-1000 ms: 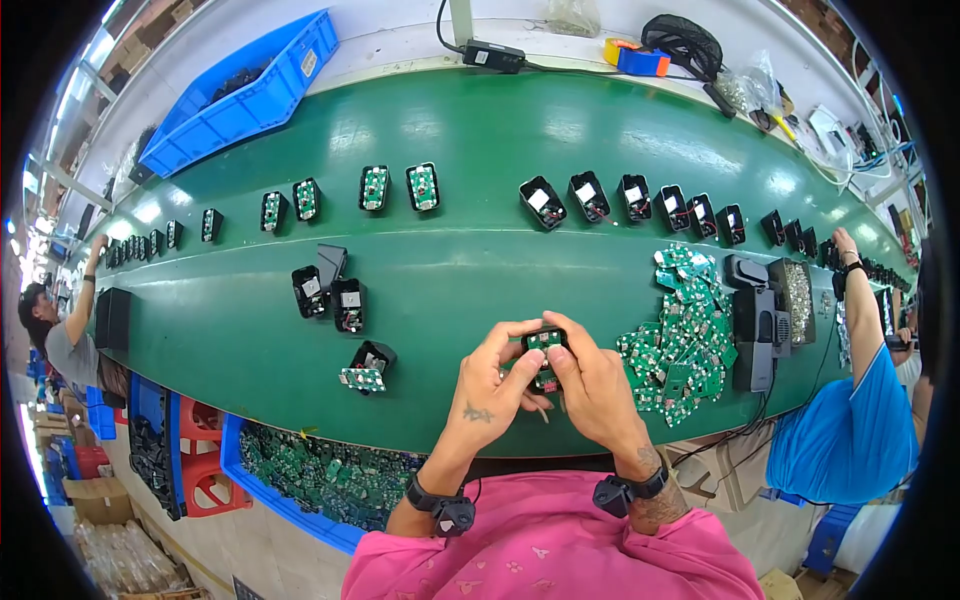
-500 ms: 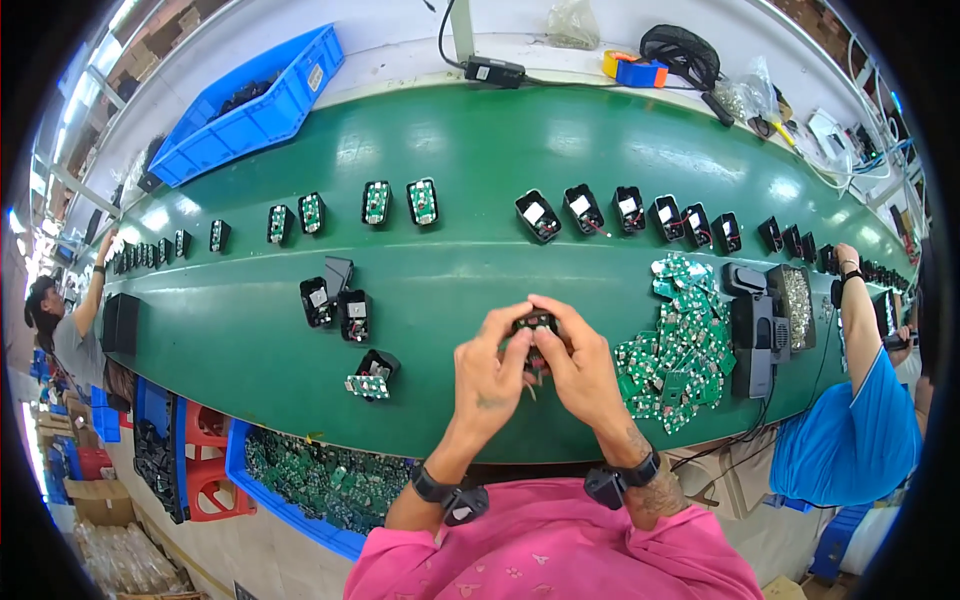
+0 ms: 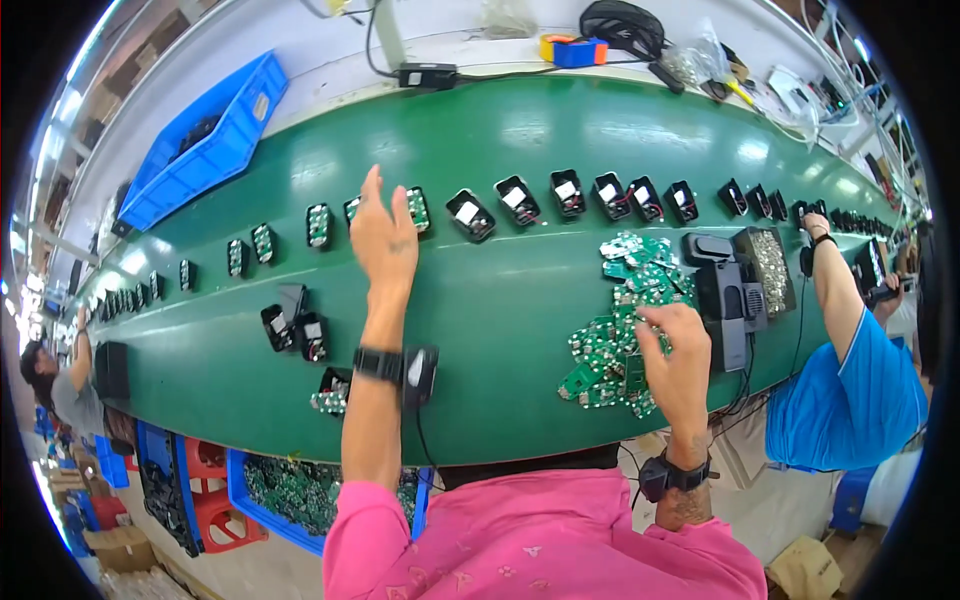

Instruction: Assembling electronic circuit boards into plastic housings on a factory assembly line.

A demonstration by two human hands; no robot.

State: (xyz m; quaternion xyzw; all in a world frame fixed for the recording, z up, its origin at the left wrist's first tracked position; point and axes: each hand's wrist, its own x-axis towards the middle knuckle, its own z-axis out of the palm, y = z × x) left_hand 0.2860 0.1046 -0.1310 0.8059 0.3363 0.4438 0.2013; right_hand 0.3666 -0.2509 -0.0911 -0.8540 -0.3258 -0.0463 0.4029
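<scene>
My left hand (image 3: 385,240) is stretched out over the row of small black housings, its fingers extended and nothing seen in them. Just to its right stands a black housing (image 3: 417,210) with a green circuit board in it; another housing (image 3: 352,208) is partly hidden behind the fingers. My right hand (image 3: 678,362) hovers at the right edge of a heap of green circuit boards (image 3: 600,345). Its fingers are bent, with thumb and forefinger apart and no board seen between them. Farther right along the row are open housings (image 3: 517,200) with white labels and red wires inside.
Loose housings (image 3: 313,337) stand left of me, one with a board (image 3: 328,401) leaning out. A dark grey device (image 3: 725,310) and a box of small parts (image 3: 768,270) flank the heap. Blue crates (image 3: 205,150) sit behind and below. Co-workers reach in at both ends.
Both hands were together before me around a small black housing. They have parted: the left went forward to the row, where one more board-filled housing stands; the right went to the heap.
</scene>
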